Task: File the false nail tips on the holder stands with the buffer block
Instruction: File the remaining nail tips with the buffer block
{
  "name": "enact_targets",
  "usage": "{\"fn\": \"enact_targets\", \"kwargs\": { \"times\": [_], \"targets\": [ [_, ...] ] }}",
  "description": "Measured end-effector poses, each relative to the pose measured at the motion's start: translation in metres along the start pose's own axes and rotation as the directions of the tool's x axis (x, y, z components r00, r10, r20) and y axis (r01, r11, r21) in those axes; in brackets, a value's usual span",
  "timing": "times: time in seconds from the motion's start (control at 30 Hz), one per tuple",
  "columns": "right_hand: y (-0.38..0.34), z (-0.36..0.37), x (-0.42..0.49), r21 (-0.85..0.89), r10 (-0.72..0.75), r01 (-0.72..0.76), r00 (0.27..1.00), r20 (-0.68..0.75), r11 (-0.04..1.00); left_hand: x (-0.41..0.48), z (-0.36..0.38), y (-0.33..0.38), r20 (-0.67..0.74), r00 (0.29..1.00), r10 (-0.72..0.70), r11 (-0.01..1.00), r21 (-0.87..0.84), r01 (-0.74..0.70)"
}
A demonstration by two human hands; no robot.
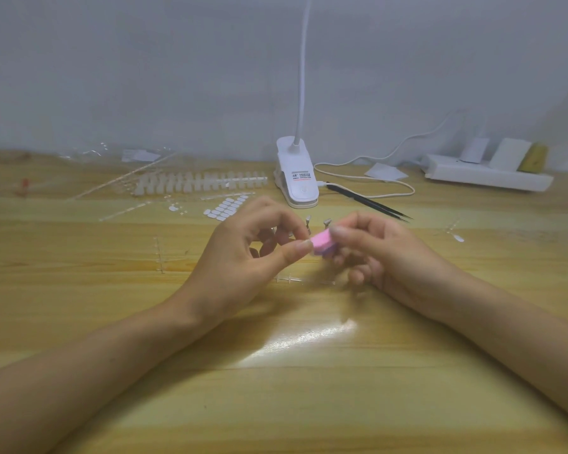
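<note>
A small pink buffer block (pixel 322 245) is held between both hands at the table's middle. My right hand (pixel 377 253) grips its right end with thumb and curled fingers. My left hand (pixel 243 253) curls beside the block's left end, thumb tip against it, and seems to pinch something small that its fingers hide. Just behind the hands two small holder stands (pixel 309 221) poke up with nail tips on top. A third stand (pixel 327 221) is partly hidden by my right thumb.
A white clip lamp (pixel 296 173) with its cable stands behind the hands. Black tweezers (pixel 369 201) lie to its right. Racks of white nail tips (pixel 200 183) and an adhesive tab sheet (pixel 226 208) lie back left. A white power strip (pixel 486 173) sits far right.
</note>
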State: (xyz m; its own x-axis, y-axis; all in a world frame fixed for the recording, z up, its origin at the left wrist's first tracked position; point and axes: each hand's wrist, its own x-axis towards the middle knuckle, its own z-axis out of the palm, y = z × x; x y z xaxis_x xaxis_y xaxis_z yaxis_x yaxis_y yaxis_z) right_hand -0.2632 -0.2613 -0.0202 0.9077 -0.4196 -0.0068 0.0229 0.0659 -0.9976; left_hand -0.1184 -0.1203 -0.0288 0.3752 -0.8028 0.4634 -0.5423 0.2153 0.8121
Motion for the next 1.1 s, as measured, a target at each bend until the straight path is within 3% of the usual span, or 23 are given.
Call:
{"fn": "enact_targets", "kwargs": {
  "times": [0.1, 0.2, 0.3, 0.4, 0.5, 0.63, 0.73, 0.83, 0.93, 1.1],
  "targets": [
    [-0.0014, 0.0015, -0.0006, -0.074, 0.024, -0.016, 0.994, 0.107, 0.997, -0.0001, -0.0001, 0.0008, -0.003, 1.0, 0.002, 1.0, 0.001, -0.002],
    [-0.0007, -0.001, 0.0, 0.004, 0.014, -0.014, 1.0, 0.02, 1.0, -0.0001, -0.0005, 0.0009, -0.006, 1.0, -0.001, 1.0, -0.005, 0.001],
    [-0.0006, 0.0017, -0.0003, -0.057, 0.015, -0.01, 0.996, 0.083, 0.998, -0.0004, -0.0006, 0.0007, 0.004, 1.0, 0.007, 1.0, 0.005, -0.007],
    [0.0001, -0.0002, 0.0004, 0.032, 0.004, -0.004, 1.0, -0.007, 0.999, -0.0003, -0.0005, 0.0006, 0.0, 1.0, 0.004, 1.0, 0.003, -0.004],
    [-0.0015, 0.0022, -0.0002, -0.034, 0.017, -0.014, 0.996, 0.086, 0.999, -0.0002, -0.0009, 0.0006, -0.001, 1.0, 0.013, 1.0, 0.013, -0.013],
    [-0.0017, -0.0011, 0.0004, 0.011, 0.028, -0.028, 0.999, 0.019, 1.0, -0.0001, -0.0008, -0.0002, -0.001, 1.0, 0.007, 1.0, 0.009, -0.007],
    [-0.0029, 0.0017, 0.0001, -0.066, 0.053, -0.046, 0.992, 0.111, 0.997, -0.0002, -0.0004, -0.0001, 0.007, 1.0, 0.02, 0.999, 0.033, -0.021],
    [-0.0023, -0.0006, 0.0, 0.022, 0.029, -0.029, 0.999, 0.028, 0.999, -0.0001, 0.0, 0.0, 0.008, 1.0, 0.02, 0.999, 0.028, -0.02],
    [-0.0039, 0.0027, -0.0017, -0.074, 0.046, -0.037, 0.991, 0.124, 0.997, -0.0001, -0.0004, 0.0004, 0.002, 1.0, 0.02, 0.999, 0.024, -0.021],
    [-0.0013, -0.0001, -0.0008, -0.013, 0.022, -0.022, 0.999, 0.03, 1.0, -0.0005, -0.0004, 0.0003, -0.003, 1.0, 0.012, 1.0, 0.017, -0.012]
  ]
}}
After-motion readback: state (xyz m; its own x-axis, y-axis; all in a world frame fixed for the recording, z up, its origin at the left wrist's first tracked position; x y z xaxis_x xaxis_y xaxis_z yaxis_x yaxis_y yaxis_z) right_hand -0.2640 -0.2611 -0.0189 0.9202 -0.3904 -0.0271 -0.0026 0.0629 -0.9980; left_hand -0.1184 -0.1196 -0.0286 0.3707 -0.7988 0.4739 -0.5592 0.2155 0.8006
